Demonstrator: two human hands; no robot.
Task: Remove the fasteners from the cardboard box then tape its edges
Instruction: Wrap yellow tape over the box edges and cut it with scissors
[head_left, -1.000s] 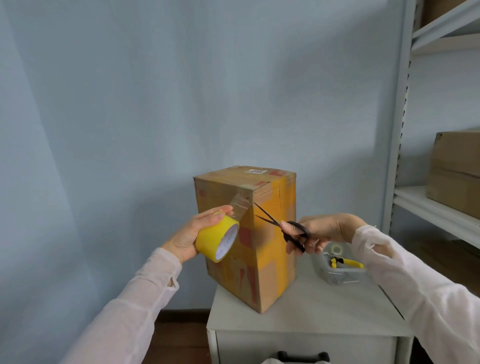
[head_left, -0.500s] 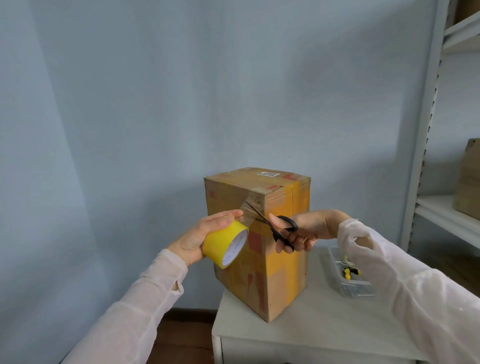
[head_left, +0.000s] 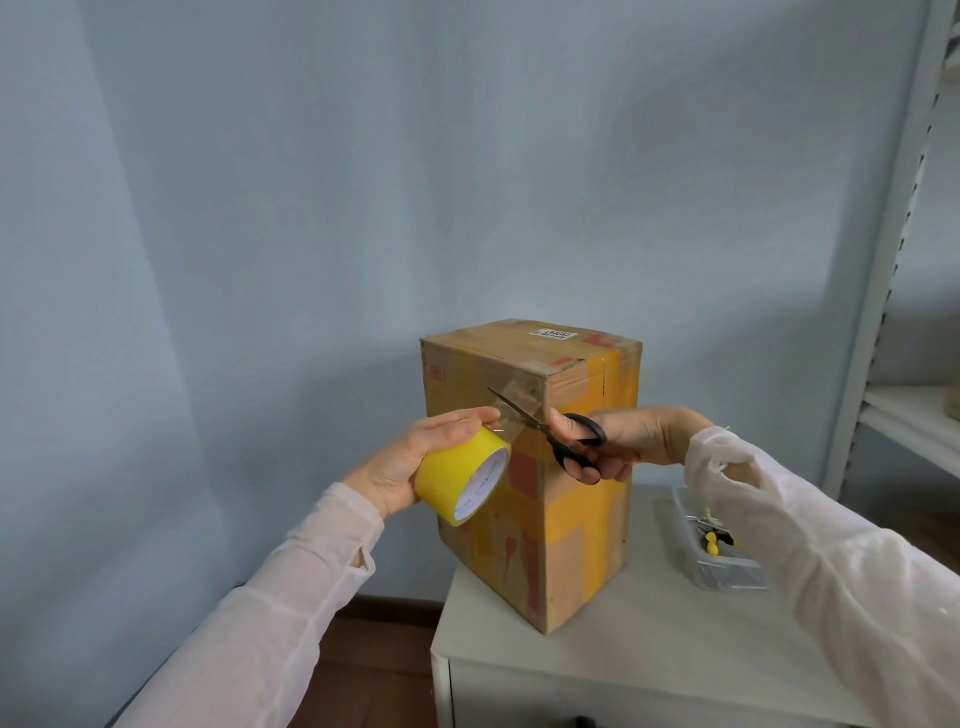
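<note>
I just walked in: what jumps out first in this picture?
A tall cardboard box patched with yellow tape stands mid-frame on a white cabinet. In front of it, the left hand holds a yellow tape roll while the right hand holds black scissors at the strip of tape stretched to the box's upper corner.

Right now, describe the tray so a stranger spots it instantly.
Find the white cabinet bearing the tall cardboard box. The tray sits to the box's right, apart from it. It alone is clear plastic, holding a yellow-handled tool.
</note>
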